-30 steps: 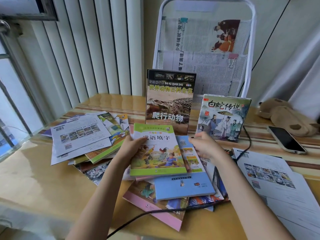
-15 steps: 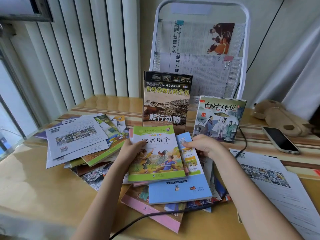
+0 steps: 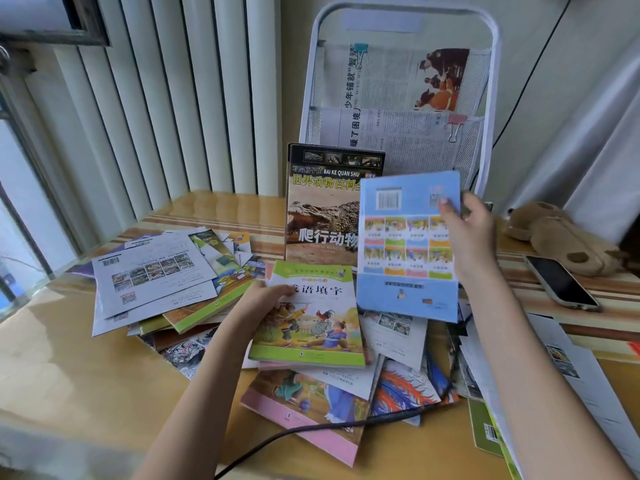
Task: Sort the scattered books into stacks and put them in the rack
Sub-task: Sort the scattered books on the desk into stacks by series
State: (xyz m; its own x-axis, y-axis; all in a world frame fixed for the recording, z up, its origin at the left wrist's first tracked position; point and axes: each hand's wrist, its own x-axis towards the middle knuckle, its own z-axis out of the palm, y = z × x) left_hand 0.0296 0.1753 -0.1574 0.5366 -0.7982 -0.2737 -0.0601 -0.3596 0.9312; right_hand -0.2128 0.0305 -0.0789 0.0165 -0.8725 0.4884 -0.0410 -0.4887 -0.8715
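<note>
While the right hand lifts a blue book clear of the pile, pinching it near its top right corner with the thumb across the cover, the left hand grips the upper left corner of a green-edged book lying on top of the heap on the counter. More books and loose sheets lie scattered around both hands, and a black cable crosses the nearest pink book. Behind, a crocodile book stands upright at the foot of the white rack, whose pockets already hold clipped newspapers. The step in hand appears to be pairing books of like size. To do it well, the blue book should probably be laid squarely on the green-edged one, spines and edges aligned, while the left hand steadies the stack. A one-corner pinch may let the thin cover bend or slip, and the cable could snag books dragged from below.
</note>
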